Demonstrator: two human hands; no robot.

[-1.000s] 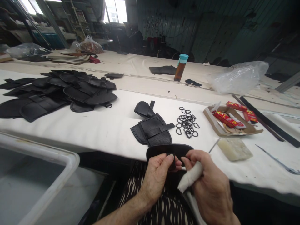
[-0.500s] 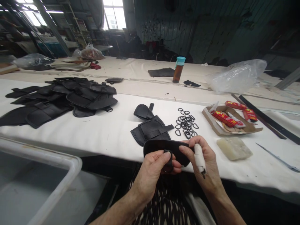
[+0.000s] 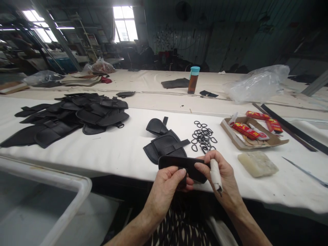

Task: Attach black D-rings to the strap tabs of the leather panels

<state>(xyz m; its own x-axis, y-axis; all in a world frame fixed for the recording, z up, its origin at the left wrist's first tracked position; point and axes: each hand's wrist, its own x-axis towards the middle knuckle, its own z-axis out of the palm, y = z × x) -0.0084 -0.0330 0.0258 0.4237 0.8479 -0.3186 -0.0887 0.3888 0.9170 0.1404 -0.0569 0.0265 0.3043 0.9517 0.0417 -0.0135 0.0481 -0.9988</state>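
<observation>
My left hand (image 3: 164, 188) pinches a short black strap end against a curved black leather piece (image 3: 179, 161), thumb on top. The fingers of my right hand (image 3: 227, 174) grip the other end of that same piece. Tucked in the right hand as well is a slim tool wrapped in white tape (image 3: 215, 175), its dark tip pointing down. Just beyond lie two more black leather pieces with straps, a larger one (image 3: 164, 147) and a smaller one (image 3: 154, 127). Beside them is a loose heap of black D-rings (image 3: 203, 135). What the left fingertips cover underneath is hidden.
A pile of black leather pieces (image 3: 89, 114) lies to the left. On the right are a cardboard box (image 3: 275, 143) with red packets, a waxy block (image 3: 257, 164) and a pointed metal tool (image 3: 304, 171). A bottle (image 3: 193, 82) stands farther back; a white bin (image 3: 83, 188) is at lower left.
The view has tilted slightly upward. Both hands keep hold of the leather piece, and the strap end under my left thumb has turned lower, showing less.
</observation>
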